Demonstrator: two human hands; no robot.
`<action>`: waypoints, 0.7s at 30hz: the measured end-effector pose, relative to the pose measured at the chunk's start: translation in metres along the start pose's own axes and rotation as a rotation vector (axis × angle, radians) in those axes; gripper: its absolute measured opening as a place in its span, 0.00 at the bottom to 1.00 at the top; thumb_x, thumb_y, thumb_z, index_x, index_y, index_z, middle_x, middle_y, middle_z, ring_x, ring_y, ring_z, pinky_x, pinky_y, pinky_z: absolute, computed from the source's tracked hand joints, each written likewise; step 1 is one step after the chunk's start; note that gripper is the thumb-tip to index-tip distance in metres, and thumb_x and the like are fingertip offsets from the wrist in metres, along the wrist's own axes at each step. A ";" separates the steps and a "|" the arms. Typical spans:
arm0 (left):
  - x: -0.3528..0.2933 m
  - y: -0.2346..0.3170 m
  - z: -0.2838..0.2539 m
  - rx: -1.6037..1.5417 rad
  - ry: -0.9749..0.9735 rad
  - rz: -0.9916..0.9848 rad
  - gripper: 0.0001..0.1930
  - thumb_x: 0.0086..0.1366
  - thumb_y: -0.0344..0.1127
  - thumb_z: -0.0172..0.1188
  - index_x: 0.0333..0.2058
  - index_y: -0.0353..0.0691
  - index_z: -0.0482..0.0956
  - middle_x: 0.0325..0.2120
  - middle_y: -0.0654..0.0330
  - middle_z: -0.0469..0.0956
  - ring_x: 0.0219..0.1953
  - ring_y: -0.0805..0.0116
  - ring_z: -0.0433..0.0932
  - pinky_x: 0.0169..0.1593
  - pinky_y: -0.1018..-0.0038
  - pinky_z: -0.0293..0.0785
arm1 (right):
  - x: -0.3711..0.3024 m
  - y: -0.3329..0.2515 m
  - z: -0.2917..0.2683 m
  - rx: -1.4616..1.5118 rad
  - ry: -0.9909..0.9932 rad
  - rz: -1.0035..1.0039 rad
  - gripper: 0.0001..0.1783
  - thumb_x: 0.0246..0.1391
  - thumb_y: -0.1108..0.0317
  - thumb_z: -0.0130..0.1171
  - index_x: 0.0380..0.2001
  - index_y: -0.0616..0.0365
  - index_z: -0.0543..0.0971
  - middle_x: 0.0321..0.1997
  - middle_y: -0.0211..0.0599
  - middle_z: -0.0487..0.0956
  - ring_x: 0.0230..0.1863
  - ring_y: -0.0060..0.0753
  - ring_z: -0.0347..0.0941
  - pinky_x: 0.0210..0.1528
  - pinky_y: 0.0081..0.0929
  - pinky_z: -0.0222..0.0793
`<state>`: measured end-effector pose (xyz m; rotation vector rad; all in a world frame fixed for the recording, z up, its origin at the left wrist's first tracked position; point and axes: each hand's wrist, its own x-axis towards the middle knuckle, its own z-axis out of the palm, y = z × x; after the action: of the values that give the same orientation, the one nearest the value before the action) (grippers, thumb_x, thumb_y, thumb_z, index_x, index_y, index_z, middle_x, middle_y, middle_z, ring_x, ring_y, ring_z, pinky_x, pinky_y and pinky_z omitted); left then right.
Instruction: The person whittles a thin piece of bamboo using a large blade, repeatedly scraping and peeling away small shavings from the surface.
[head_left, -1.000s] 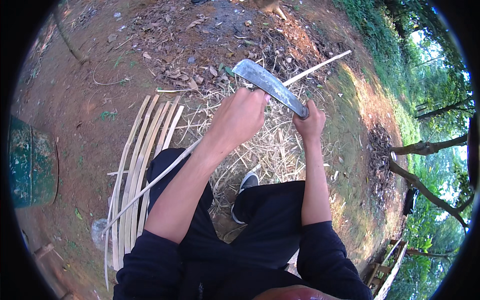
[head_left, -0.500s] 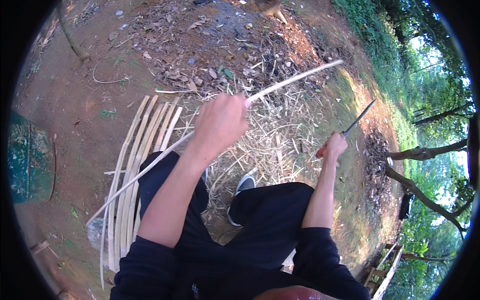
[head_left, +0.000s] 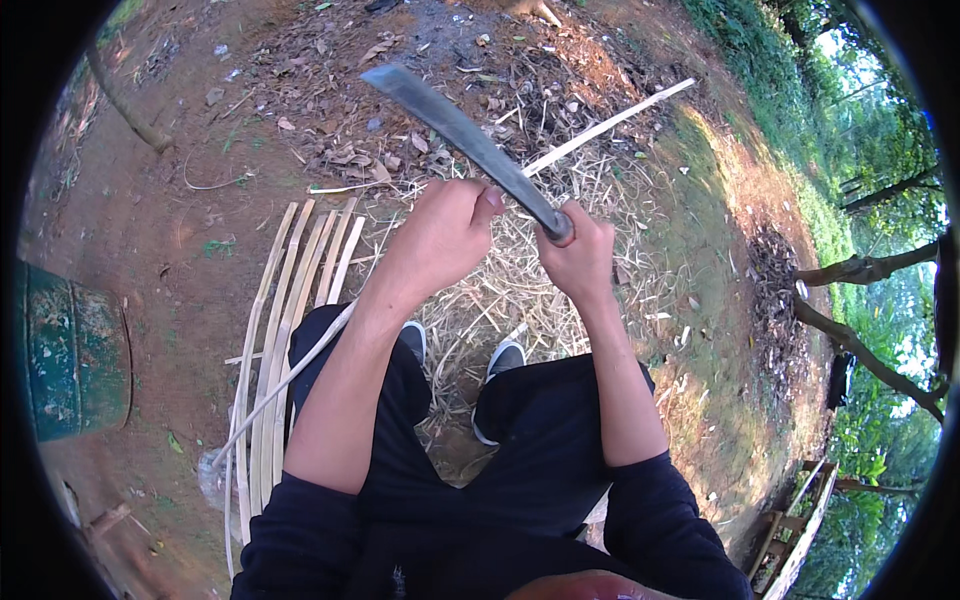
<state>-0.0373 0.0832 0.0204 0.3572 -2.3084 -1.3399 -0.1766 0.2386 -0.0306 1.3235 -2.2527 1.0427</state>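
My left hand point(head_left: 449, 232) is closed around a long pale strip of split bamboo point(head_left: 612, 122). One end of the strip points up to the far right; the other runs back under my left forearm toward the lower left. In my right hand point(head_left: 580, 252) I grip a machete point(head_left: 470, 138) by its handle. Its broad dark blade slants up to the left, passing over the strip just beside my left fingers. Whether the blade touches the strip, I cannot tell. More bamboo strips point(head_left: 272, 375) lie side by side on the ground by my left leg.
Pale shavings point(head_left: 520, 290) cover the ground around my shoes. A worn green metal drum point(head_left: 78, 350) is at the left edge. Dry leaves point(head_left: 350, 150) lie farther ahead. Tree branches point(head_left: 865, 270) and a wooden bench-like frame point(head_left: 795, 530) are on the right.
My right hand has swung the machete in from the right, to beside my left hand and across the strip. The strip's far end has risen slightly.
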 end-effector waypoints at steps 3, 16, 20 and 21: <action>-0.002 0.007 -0.004 -0.059 0.021 0.030 0.11 0.69 0.28 0.51 0.37 0.25 0.80 0.28 0.37 0.80 0.34 0.39 0.81 0.40 0.52 0.74 | 0.003 -0.002 0.008 -0.131 0.029 -0.055 0.10 0.46 0.70 0.64 0.21 0.57 0.72 0.12 0.34 0.74 0.12 0.30 0.73 0.17 0.31 0.66; -0.006 0.009 -0.017 0.135 0.133 0.014 0.10 0.69 0.31 0.55 0.33 0.30 0.81 0.15 0.46 0.73 0.17 0.53 0.72 0.27 0.63 0.66 | 0.035 0.092 -0.044 -0.318 0.215 0.510 0.08 0.46 0.66 0.61 0.24 0.61 0.79 0.21 0.48 0.81 0.22 0.48 0.79 0.33 0.43 0.75; -0.007 0.009 -0.024 0.143 0.107 -0.066 0.12 0.70 0.34 0.55 0.34 0.31 0.82 0.14 0.47 0.72 0.17 0.52 0.72 0.27 0.61 0.66 | 0.016 0.140 -0.071 -0.444 0.431 0.786 0.13 0.48 0.64 0.60 0.24 0.67 0.79 0.24 0.53 0.82 0.27 0.49 0.80 0.40 0.46 0.73; -0.007 0.005 -0.024 0.186 0.121 -0.050 0.12 0.70 0.35 0.55 0.34 0.31 0.82 0.15 0.47 0.73 0.17 0.51 0.72 0.27 0.60 0.66 | 0.011 0.130 -0.068 -0.371 0.436 0.819 0.14 0.48 0.64 0.60 0.25 0.68 0.79 0.24 0.53 0.82 0.28 0.49 0.80 0.40 0.46 0.72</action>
<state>-0.0191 0.0705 0.0332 0.5434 -2.3416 -1.0962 -0.2984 0.3209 -0.0334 -0.0228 -2.4717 0.9309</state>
